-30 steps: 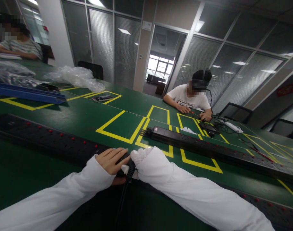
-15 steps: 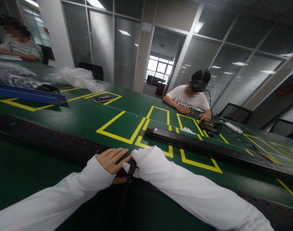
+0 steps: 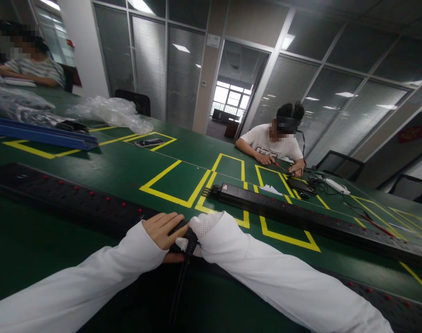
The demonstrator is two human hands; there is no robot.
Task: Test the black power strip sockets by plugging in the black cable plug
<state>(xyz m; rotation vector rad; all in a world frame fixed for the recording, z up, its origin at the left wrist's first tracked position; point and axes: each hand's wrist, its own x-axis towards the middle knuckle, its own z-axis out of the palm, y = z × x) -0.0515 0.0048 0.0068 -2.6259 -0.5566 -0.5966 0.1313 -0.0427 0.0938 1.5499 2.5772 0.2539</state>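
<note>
My left hand, bare below a white sleeve, is closed with the fingers above and the thumb below the end of a black power strip with red switches. Against it, my right hand wears a white dotted glove and is closed around a black cable connector. White glove fabric shows on both sides of the connector's ribbed collar. From there a black cable hangs toward me. The right fingertips and the joint between connector and strip are mostly hidden.
Another black power strip lies beyond my right arm, its end contacts toward the left. A further strip runs under that arm. Yellow tape outlines mark the green table. Across it, a person holds a red-tipped tool; plastic wrap lies left.
Both hands keep almost the same hold and place. The view has shifted very slightly. Across the table, the person's red-tipped tool is now tilted a little differently.
</note>
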